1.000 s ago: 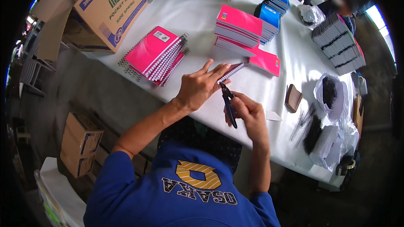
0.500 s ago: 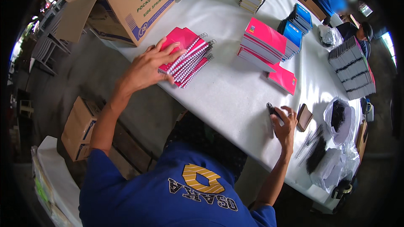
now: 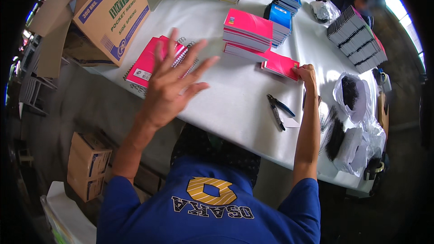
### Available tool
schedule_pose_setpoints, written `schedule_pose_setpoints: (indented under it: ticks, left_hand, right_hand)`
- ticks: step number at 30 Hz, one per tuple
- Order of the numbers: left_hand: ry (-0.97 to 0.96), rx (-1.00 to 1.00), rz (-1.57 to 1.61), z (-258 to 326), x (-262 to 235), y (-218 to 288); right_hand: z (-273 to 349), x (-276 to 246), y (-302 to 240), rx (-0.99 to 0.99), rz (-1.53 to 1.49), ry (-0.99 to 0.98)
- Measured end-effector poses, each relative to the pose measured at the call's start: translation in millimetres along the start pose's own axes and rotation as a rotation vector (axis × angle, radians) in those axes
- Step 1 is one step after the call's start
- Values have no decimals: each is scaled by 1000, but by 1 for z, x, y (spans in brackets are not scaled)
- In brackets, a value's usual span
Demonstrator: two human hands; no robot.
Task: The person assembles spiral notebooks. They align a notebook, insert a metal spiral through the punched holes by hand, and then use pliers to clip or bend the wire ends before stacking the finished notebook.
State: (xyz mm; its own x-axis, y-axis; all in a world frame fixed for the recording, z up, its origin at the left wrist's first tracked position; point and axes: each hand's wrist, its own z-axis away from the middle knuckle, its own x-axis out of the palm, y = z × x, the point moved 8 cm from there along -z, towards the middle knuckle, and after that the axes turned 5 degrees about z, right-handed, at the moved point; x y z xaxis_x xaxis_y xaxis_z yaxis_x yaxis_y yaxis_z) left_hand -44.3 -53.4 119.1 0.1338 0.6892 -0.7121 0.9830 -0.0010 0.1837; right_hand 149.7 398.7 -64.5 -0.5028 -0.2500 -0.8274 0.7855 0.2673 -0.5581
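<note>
My left hand (image 3: 176, 79) hovers with fingers spread beside a pile of pink spiral notebooks (image 3: 145, 61) at the table's near left. My right hand (image 3: 308, 76) pinches the right end of a pink notebook (image 3: 281, 65), whose left end lies by the stacked pink notebooks (image 3: 248, 23). Pliers with dark blue handles (image 3: 279, 106) rest on the white table, jaws pointing away, nearer to me than that notebook. A small white paper piece (image 3: 290, 122) lies next to them.
An open cardboard box (image 3: 110, 18) stands at the left. Blue notebooks (image 3: 279, 18) are stacked behind the pink ones. Black-bound notebooks (image 3: 357, 38), loose black wire spirals (image 3: 334, 138) and a plastic bag of spirals (image 3: 350, 95) occupy the right. People (image 3: 355, 2) are at the far side.
My right hand has let go of the pliers and moved away to grip the pink notebook. My left hand has lifted off the spiral notebook pile. The view has shifted.
</note>
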Motion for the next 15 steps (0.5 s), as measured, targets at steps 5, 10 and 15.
schedule_pose_setpoints:
  ticks: [5, 10, 15]
  left_hand:
    - [-94, -5, 281, -25, 57, 36]
    - [-75, -278, 841, -42, 143, 27]
    - [-424, -675, 1534, -16, 202, 31]
  right_hand:
    - [33, -66, -35, -315, -252, 250]
    - [185, -87, -194, -1046, -75, 98]
    - [231, -75, -179, -866, -293, 329]
